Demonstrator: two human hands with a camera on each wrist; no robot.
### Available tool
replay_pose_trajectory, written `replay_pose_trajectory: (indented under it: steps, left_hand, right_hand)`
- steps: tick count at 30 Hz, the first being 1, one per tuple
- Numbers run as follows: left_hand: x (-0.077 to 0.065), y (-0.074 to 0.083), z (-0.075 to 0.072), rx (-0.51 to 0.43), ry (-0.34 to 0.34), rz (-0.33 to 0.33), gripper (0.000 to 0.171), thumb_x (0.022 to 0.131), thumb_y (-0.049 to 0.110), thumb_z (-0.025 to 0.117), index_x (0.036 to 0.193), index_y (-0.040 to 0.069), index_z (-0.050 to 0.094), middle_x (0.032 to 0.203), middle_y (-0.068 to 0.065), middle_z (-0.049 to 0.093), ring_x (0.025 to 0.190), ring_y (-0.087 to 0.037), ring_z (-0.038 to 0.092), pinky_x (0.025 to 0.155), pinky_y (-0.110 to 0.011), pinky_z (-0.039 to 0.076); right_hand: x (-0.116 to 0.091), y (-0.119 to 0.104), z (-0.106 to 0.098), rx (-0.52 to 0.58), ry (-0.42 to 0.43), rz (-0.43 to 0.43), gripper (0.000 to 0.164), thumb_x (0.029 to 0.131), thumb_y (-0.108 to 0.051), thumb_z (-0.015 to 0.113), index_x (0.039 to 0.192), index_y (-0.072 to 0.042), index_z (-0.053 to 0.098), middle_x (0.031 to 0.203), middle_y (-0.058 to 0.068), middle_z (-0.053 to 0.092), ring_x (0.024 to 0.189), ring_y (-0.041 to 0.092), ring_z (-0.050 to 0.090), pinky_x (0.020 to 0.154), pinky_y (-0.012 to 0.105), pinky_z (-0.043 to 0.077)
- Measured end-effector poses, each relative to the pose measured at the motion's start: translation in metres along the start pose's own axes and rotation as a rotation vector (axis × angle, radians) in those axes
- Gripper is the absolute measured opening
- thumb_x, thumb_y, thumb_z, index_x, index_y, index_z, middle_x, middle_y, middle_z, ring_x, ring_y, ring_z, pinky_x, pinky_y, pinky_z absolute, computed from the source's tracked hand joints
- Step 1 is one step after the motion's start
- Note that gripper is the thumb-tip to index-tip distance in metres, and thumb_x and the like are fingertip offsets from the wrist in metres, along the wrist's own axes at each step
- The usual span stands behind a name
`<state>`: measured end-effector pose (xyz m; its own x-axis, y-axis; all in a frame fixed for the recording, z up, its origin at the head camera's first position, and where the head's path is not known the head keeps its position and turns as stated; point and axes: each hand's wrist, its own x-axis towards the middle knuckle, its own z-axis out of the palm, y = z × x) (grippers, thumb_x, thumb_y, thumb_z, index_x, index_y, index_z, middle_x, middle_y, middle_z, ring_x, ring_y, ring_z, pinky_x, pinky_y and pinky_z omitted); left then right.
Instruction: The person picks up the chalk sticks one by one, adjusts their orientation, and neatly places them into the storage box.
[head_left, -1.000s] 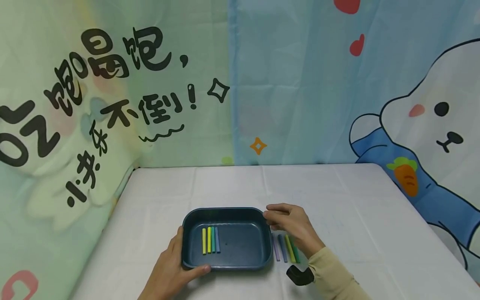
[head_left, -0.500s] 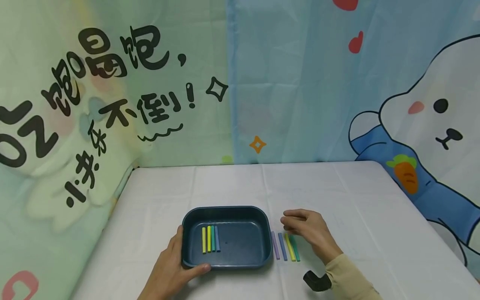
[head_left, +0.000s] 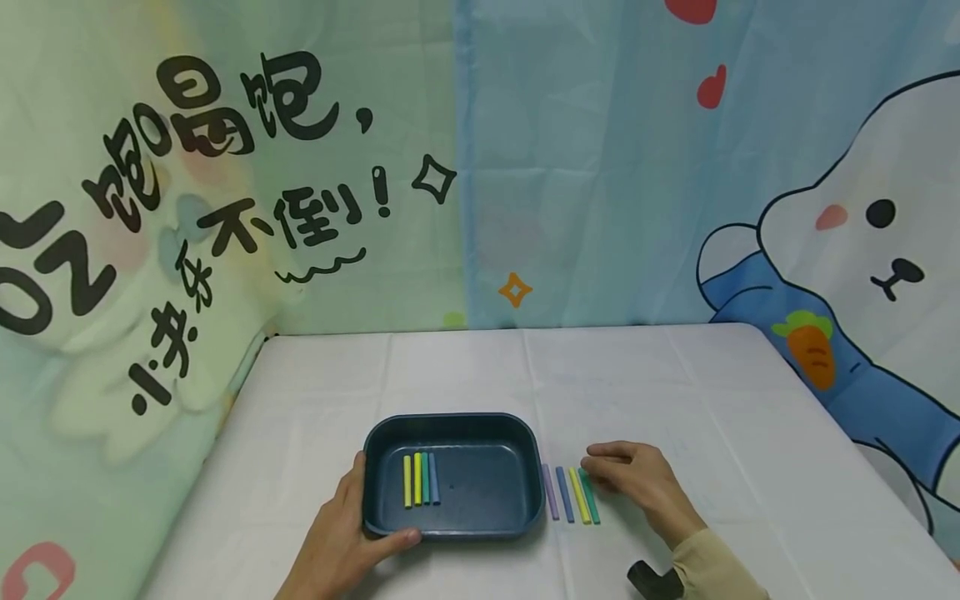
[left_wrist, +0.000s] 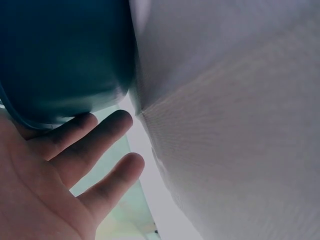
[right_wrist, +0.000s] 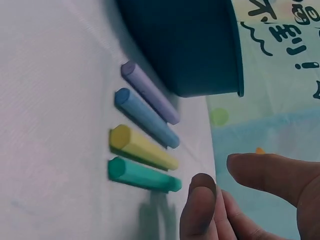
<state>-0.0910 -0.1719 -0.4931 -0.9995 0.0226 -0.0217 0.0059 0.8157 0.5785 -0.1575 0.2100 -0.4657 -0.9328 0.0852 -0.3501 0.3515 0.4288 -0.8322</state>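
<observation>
A dark blue tray [head_left: 487, 483] stands on the white tablecloth. My left hand [head_left: 345, 525] rests on its left end, thumb along the front rim, the other fingers straight; in the left wrist view some touch the tray wall. Inside lie two yellow chalk sticks [head_left: 407, 482], a green one [head_left: 426, 479] and a blue one [head_left: 435, 481]. Right of the tray are a purple chalk [right_wrist: 150, 93], a blue chalk [right_wrist: 146, 117], a yellow chalk [right_wrist: 144, 146] and a green chalk [right_wrist: 142, 174]. Beside the green one's far end hovers my right hand [head_left: 645, 483], thumb and index apart, holding nothing.
White cloth [head_left: 450, 367] covers the table, with its far edge against a printed curtain [head_left: 585, 167]. A black piece [head_left: 652, 579] sits at my right wrist. The purple chalk lies close to the tray's right wall.
My right hand has moved right from the tray's rim and come down beside the green chalk. The left hand, tray and chalks keep their places.
</observation>
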Motion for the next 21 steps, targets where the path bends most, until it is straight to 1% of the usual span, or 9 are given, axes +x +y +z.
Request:
replay_pose_trajectory:
  steps: [7,12,18,21]
  left_hand:
    - [0.0,-0.001,0.0,-0.004,0.009,0.008,0.132,0.071,0.078,0.073,0.161,0.001,0.015,0.156,-0.022,0.038,0.131,-0.042,0.051,0.102,-0.056,0.046]
    - [0.0,-0.003,0.0,-0.009,0.015,0.019,0.132,0.072,0.078,0.073,0.161,0.002,0.015,0.156,-0.02,0.039,0.128,-0.04,0.053,0.101,-0.055,0.047]
    - [0.0,-0.004,0.0,-0.005,0.023,0.028,0.131,0.071,0.078,0.073,0.161,0.001,0.015,0.156,-0.021,0.039,0.128,-0.04,0.053,0.101,-0.055,0.047]
    - [0.001,-0.004,0.001,-0.007,0.029,0.036,0.131,0.072,0.078,0.073,0.161,0.001,0.016,0.155,-0.021,0.04,0.128,-0.04,0.053,0.101,-0.055,0.047]
  right_hand:
    - [0.001,0.007,-0.001,-0.052,0.006,-0.008,0.048,0.089,-0.027,0.077,0.124,0.004,0.068,0.11,0.01,0.072,0.085,0.016,0.065,0.076,0.034,0.055]
    - [0.0,0.014,0.001,-0.085,0.001,-0.02,0.044,0.088,-0.025,0.077,0.12,0.004,0.069,0.103,0.007,0.073,0.083,0.016,0.065,0.073,0.033,0.056]
    - [0.001,0.012,0.003,-0.141,-0.015,-0.015,0.042,0.088,-0.025,0.077,0.118,0.004,0.07,0.099,0.006,0.073,0.08,0.016,0.067,0.072,0.034,0.056]
    - [0.002,0.011,0.004,-0.172,-0.005,-0.018,0.04,0.087,-0.024,0.077,0.114,0.004,0.071,0.094,0.005,0.073,0.077,0.016,0.067,0.07,0.034,0.056]
